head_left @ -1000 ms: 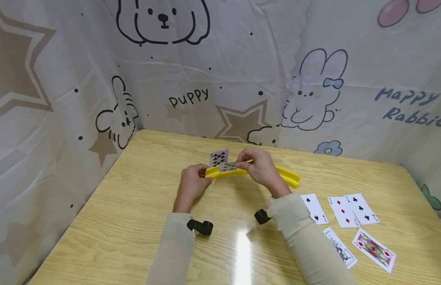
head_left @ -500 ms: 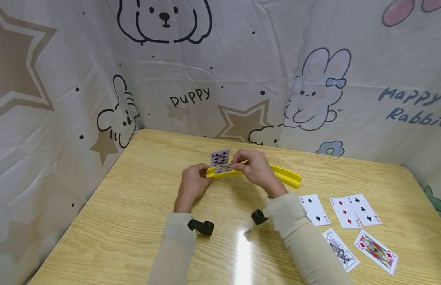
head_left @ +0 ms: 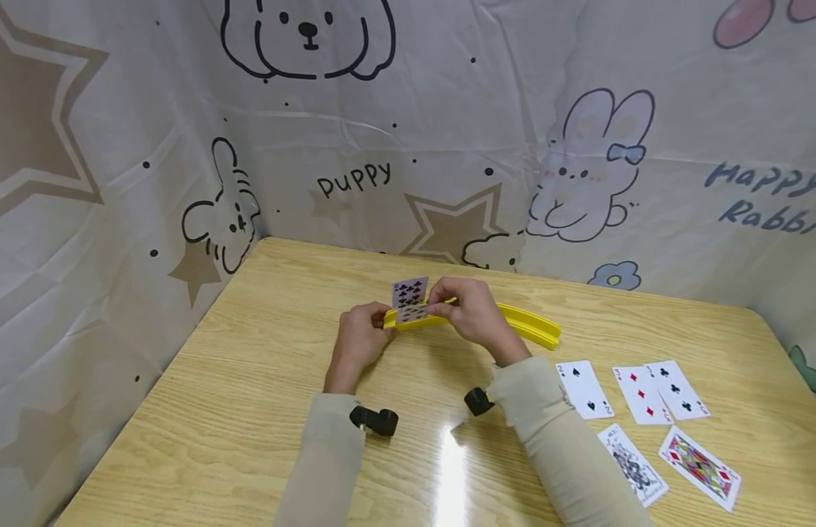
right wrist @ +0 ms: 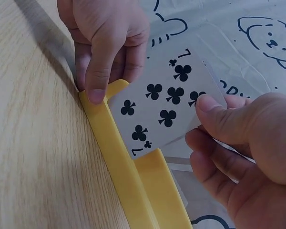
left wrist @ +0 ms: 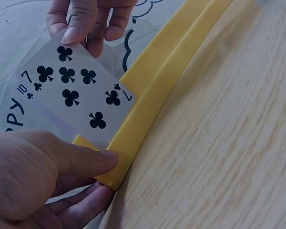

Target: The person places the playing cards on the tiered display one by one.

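Observation:
A curved yellow card holder (head_left: 529, 323) lies on the table, and my left hand (head_left: 359, 341) grips its left end with the thumb on the front (left wrist: 47, 167). Between the thumb and fingers of my right hand (head_left: 472, 311) is a seven of clubs (right wrist: 164, 105), pinched by one edge. The seven is tilted, its lower edge at the groove of the holder in both wrist views. Behind it a ten of clubs (head_left: 409, 290) stands upright in the holder's left part, mostly hidden by the seven in the wrist views.
To the right lie a two of spades (head_left: 585, 390), a three of diamonds (head_left: 639, 395), a three of clubs (head_left: 678, 389), a joker (head_left: 633, 465) and a red-suited face card (head_left: 700, 467). A printed curtain (head_left: 355, 124) hangs behind the wooden table (head_left: 263, 366).
My right hand has moved slightly left and brought the seven of clubs down to the holder, in front of the ten. My left hand keeps its grip on the holder's end.

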`<control>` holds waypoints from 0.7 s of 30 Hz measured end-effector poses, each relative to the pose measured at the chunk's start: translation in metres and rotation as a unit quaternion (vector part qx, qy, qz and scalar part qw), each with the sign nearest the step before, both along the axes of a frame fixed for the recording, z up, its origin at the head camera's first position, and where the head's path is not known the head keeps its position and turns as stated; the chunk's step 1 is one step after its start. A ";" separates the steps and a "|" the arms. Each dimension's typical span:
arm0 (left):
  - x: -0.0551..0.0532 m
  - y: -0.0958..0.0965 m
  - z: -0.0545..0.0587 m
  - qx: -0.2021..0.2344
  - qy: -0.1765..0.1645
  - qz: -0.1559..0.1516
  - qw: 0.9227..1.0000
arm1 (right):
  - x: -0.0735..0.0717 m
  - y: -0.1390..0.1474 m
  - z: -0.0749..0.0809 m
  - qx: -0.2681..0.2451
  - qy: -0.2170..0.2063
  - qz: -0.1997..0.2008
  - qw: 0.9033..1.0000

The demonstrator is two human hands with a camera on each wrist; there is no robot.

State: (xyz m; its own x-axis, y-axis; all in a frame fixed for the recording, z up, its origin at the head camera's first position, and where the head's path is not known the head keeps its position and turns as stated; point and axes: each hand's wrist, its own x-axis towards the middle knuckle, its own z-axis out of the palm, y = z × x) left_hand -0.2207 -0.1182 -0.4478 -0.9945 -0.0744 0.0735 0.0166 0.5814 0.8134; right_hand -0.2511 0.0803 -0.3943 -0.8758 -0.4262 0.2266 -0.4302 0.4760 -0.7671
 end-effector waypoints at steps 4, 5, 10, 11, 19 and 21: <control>0.000 0.000 0.001 0.003 0.000 -0.001 1.000 | -0.001 -0.001 -0.001 0.003 0.007 0.003 1.000; 0.001 0.000 0.001 0.003 0.000 0.000 1.000 | -0.001 -0.002 -0.001 0.002 0.007 0.004 1.000; 0.001 0.000 0.002 0.006 -0.001 0.000 1.000 | -0.001 -0.002 -0.001 0.005 0.010 0.009 1.000; 0.001 0.000 0.002 0.006 -0.001 0.000 1.000 | -0.001 -0.002 -0.001 0.006 0.010 0.009 1.000; 0.000 0.000 0.001 0.008 0.002 -0.001 1.000 | -0.004 -0.004 -0.003 0.009 0.004 0.004 1.000; 0.000 -0.001 0.000 0.010 0.004 -0.002 1.000 | -0.005 -0.004 -0.005 0.008 0.005 0.003 1.000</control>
